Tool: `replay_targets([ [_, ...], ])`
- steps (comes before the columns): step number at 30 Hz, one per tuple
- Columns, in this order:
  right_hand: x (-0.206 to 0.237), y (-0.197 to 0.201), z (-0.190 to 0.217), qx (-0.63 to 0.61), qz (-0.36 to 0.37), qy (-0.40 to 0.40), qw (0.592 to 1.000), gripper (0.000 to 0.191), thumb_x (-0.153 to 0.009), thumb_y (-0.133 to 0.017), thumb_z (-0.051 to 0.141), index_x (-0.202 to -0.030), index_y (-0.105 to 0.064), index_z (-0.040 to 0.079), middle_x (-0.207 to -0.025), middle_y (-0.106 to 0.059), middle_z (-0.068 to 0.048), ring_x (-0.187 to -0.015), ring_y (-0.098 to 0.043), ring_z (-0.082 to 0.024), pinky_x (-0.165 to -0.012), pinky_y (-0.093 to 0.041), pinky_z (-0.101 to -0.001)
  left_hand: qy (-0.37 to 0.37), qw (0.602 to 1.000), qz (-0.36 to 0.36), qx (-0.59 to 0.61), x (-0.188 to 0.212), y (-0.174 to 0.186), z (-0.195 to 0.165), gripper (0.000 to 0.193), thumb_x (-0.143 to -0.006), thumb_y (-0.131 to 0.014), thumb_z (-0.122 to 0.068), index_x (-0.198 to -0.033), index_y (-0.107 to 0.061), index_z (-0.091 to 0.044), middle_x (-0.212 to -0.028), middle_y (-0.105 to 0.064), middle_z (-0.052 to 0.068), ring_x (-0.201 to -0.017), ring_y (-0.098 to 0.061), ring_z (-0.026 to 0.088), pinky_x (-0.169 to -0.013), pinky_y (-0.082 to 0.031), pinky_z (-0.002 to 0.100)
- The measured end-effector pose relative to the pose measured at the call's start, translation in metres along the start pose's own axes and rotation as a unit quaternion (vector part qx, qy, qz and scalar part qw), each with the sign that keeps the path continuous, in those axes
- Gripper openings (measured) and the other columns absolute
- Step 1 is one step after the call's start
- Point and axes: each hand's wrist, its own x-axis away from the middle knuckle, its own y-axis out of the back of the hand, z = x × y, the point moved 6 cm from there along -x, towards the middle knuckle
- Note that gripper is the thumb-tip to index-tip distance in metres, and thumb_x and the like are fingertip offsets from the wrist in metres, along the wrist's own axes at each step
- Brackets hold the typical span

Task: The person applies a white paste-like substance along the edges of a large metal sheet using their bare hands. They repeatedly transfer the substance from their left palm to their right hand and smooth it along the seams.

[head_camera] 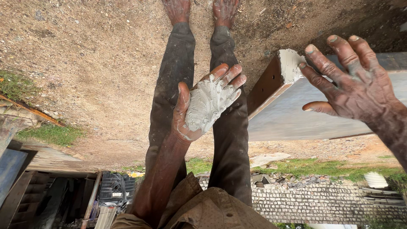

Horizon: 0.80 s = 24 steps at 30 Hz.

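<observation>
1. Plainly, we judge this to be the carrying stage. The left hand (199,108) lies palm-up with a lump of wet mortar (207,104) resting on it, in front of the dark trouser legs (229,140) and just beside the end of the grey slab (296,114).
2. The left fingers are loosely spread and slightly curled, cupping the lump rather than clamping it. The thumb stands off to one side.
3. The right hand (356,87) hovers above the slab with its back to us. It is empty, its fingers fanned wide apart, and we cannot tell whether it touches the surface.
4. The slab's near corner already carries a pale smear of the same stuff (290,63), above a brown side face (265,87).
5. In our view, any next move calls for a level palm — the lump looks soft enough to slide — and a free right hand to press or smooth it.
6. The mortar is light grey and glistening, ridged with finger marks and spread thick from the heel of the palm to the fingertips.
7. Bare feet (199,10) stand on sandy ground (93,63).
</observation>
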Motion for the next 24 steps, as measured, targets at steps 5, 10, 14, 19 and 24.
replay_targets([
  [5,0.014,0.008,-0.02,-0.406,-0.194,-0.042,0.892,0.074,-0.099,-0.039,0.073,-0.14,-0.062,0.015,-0.169,-0.037,-0.016,-0.153,-0.032,-0.041,-0.128,-0.028,-0.0631,-0.001,1.0,-0.003,-0.004,0.002,-0.002,-0.002,0.1,-0.099,-0.055,-0.074,-0.168,-0.031,-0.007,-0.173,-0.025,0.018,-0.165,-0.02,0.034,-0.139,-0.017,0.049],
  [10,0.005,-0.027,-0.01,-0.441,-0.147,-0.05,0.884,0.072,-0.1,-0.036,0.067,-0.147,-0.057,0.016,-0.176,-0.023,-0.015,-0.159,-0.023,-0.04,-0.129,-0.024,-0.0673,-0.001,1.0,-0.002,-0.007,0.003,-0.002,-0.006,0.1,-0.099,-0.055,-0.074,-0.169,-0.03,-0.007,-0.173,-0.024,0.018,-0.165,-0.019,0.034,-0.139,-0.016,0.049],
  [14,0.004,-0.043,0.001,-0.449,-0.13,-0.036,0.883,0.074,-0.097,-0.037,0.068,-0.152,-0.053,0.022,-0.18,-0.016,-0.01,-0.164,-0.017,-0.037,-0.132,-0.019,-0.0705,0.0,1.0,-0.005,-0.005,0.003,0.0,-0.007,0.1,-0.099,-0.056,-0.073,-0.169,-0.03,-0.007,-0.174,-0.024,0.018,-0.165,-0.019,0.034,-0.139,-0.016,0.049],
  [19,0.01,-0.042,0.006,-0.492,-0.144,-0.012,0.859,0.074,-0.096,-0.033,0.072,-0.15,-0.051,0.025,-0.178,-0.014,-0.008,-0.161,-0.015,-0.035,-0.13,-0.014,-0.0674,-0.003,1.0,-0.006,-0.003,0.002,-0.001,-0.004,0.099,-0.099,-0.056,-0.073,-0.168,-0.03,-0.007,-0.174,-0.023,0.019,-0.165,-0.019,0.035,-0.139,-0.017,0.049],
  [24,0.017,-0.042,-0.01,-0.586,-0.167,-0.036,0.792,0.077,-0.107,-0.018,0.069,-0.158,-0.039,0.014,-0.179,-0.009,-0.011,-0.164,-0.009,-0.034,-0.132,-0.008,-0.0649,0.008,1.0,-0.005,-0.003,-0.001,-0.001,0.0,0.1,-0.098,-0.055,-0.074,-0.168,-0.03,-0.007,-0.179,-0.023,0.018,-0.165,-0.02,0.034,-0.139,-0.017,0.048],
])
